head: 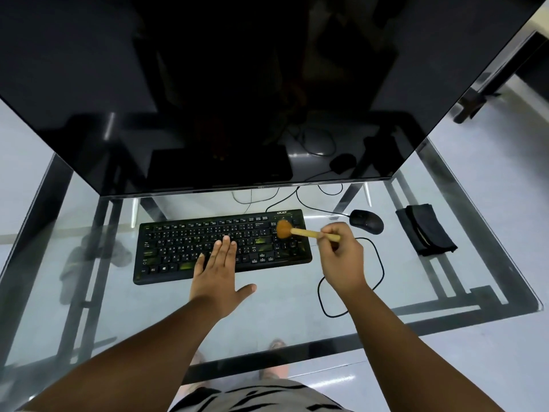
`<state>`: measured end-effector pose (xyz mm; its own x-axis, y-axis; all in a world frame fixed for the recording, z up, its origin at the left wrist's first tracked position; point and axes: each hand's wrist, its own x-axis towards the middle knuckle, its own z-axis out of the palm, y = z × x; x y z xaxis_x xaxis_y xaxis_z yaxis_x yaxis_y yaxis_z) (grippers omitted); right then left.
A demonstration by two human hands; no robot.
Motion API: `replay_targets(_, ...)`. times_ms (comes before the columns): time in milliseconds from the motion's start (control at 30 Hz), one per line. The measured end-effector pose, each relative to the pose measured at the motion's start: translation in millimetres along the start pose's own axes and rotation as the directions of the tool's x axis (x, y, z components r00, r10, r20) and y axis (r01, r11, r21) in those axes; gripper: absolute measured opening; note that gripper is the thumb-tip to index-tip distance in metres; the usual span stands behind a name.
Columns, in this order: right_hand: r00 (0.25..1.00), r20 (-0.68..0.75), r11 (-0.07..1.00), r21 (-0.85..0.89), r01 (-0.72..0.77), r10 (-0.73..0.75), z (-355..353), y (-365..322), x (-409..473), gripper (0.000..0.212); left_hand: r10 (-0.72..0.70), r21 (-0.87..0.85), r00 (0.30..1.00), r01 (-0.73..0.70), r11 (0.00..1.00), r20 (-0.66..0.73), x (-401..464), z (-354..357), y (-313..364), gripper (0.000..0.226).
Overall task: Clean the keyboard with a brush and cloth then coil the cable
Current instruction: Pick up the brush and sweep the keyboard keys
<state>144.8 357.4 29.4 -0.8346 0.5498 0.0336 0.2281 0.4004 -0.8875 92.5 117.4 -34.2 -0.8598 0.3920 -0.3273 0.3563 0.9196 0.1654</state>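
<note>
While the left hand [218, 263] is pressing flat, fingers straight, on the keyboard [222, 245] lying lengthwise across the glass table [445, 292], the right hand [341, 251] is gripping the brush [300, 231], bristles over the nearer right-end keys.

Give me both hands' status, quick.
Left hand: open, flat on the keyboard.
Right hand: holding the brush.

Black keyboard [222, 246] flat on glass, brush [292, 230] bristles at its right end, folded dark cloth [425, 230] far right.
</note>
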Motion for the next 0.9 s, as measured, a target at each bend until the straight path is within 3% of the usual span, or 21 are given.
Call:
replay_targets(67,0.990,0.136,0.997,-0.075,0.036,-0.026,8.5,1.5,3.3,0.006,-0.005,0.006,1.000,0.005,1.000,0.000,0.1,-0.3,1.2,0.104)
replay_targets(133,0.984,0.173,0.973,-0.220,0.075,-0.037,13.3,6.3,4.8,0.004,-0.010,-0.001,1.000,0.010,1.000,-0.001,0.3,-0.8,1.7,0.104)
replay_targets(267,0.998,0.010,0.974,-0.219,0.061,-0.061,9.1,8.7,7.0,0.006,-0.014,-0.018,1.000,0.014,1.000,-0.003,0.5,-1.5,1.2,0.104)
replay_targets(400,0.998,0.057,0.951,-0.306,0.050,-0.034,-2.5,15.3,8.7,0.005,-0.023,-0.022,0.999,0.022,1.000,-0.027,1.9,-2.7,6.4,0.101)
replay_targets(567,0.969,-0.223,0.978,-0.156,-0.140,0.103,-34.3,31.1,16.1,0.007,0.036,-0.040,0.996,-0.039,0.998,-0.076,13.1,-8.7,31.1,0.098)
replay_targets(733,0.913,-0.313,0.950,-0.085,-0.301,0.261,-76.0,60.1,34.0,0.017,0.111,-0.017,0.991,-0.112,0.994,-0.071,30.4,-11.1,69.1,0.096)
replay_targets(900,0.894,-0.307,0.905,-0.170,-0.389,0.327,-115.2,95.9,61.8,0.012,0.182,-0.042,0.981,-0.185,0.982,-0.071,52.4,-9.5,115.0,0.090)
